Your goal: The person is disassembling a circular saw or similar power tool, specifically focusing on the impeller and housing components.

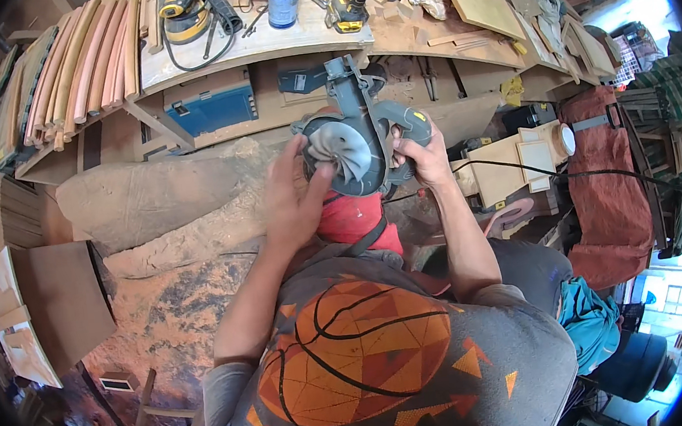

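A grey handheld electric blower (pixel 367 141) is held up in front of my chest, with its outlet pointing away. Its round side is uncovered, so the pale finned fan wheel (pixel 342 154) shows. My right hand (pixel 427 154) is wrapped round the handle on the blower's right side. At the left, my left hand (pixel 296 186) has its thumb against the fan wheel and its fingers at the housing's rim; some fingers are partly hidden. From near the handle a black cord (pixel 550 166) runs off to the right.
Ahead stands a workbench (pixel 276 51) bearing a yellow sander (pixel 185 24), a blue spray can (pixel 285 3), a cordless drill (pixel 354 2) and several wooden strips (pixel 88 61). A blue case (pixel 212 110) is beneath it. Sawdust covers the floor (pixel 178 311); reddish cloth (pixel 609 187) hangs at right.
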A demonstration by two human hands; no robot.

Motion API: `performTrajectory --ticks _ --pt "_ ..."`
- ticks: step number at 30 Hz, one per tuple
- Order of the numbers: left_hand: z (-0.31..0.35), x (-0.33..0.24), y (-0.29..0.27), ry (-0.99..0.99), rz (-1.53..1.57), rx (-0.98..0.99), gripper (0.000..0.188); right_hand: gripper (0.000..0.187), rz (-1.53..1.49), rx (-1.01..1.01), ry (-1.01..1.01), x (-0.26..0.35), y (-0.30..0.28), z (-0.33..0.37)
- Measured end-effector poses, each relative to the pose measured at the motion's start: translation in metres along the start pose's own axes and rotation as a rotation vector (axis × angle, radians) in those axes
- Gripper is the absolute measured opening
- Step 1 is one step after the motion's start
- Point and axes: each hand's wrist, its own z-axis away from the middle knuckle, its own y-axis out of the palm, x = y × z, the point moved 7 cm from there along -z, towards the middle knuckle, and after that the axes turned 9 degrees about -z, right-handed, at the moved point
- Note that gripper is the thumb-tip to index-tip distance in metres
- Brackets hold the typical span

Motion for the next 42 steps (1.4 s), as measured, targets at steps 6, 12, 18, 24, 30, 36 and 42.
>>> performTrajectory --ticks 6,12,18,24,30,36,42 --pt "0.002 -0.028 0.024 0.154 -0.200 0.253 0.049 0.039 0.036 -0.050 0.008 -0.001 0.003 -0.005" --pt "0.047 -0.099 0.021 0.054 0.760 1.138 0.043 0.038 0.035 -0.072 0.034 0.005 0.004 -0.010" --pt "0.001 -0.024 0.011 0.024 0.046 0.251 0.072 0.041 0.018 -0.086 0.029 -0.004 -0.006 -0.011" --pt "-0.011 0.002 0.026 -0.221 -0.003 0.260 0.089 0.044 0.038 -0.089 0.021 -0.003 -0.001 -0.009" --pt "-0.014 0.027 0.036 -0.261 -0.006 0.246 0.092 0.045 0.049 -0.061 0.011 -0.003 0.005 -0.009" --pt "-0.013 0.019 0.046 -0.516 0.340 0.326 0.072 0.040 0.061 -0.109 -0.006 -0.001 -0.002 -0.009" --pt "0.045 -0.034 0.057 -0.269 0.823 0.686 0.059 0.033 0.037 -0.115 0.012 0.007 0.008 -0.022"
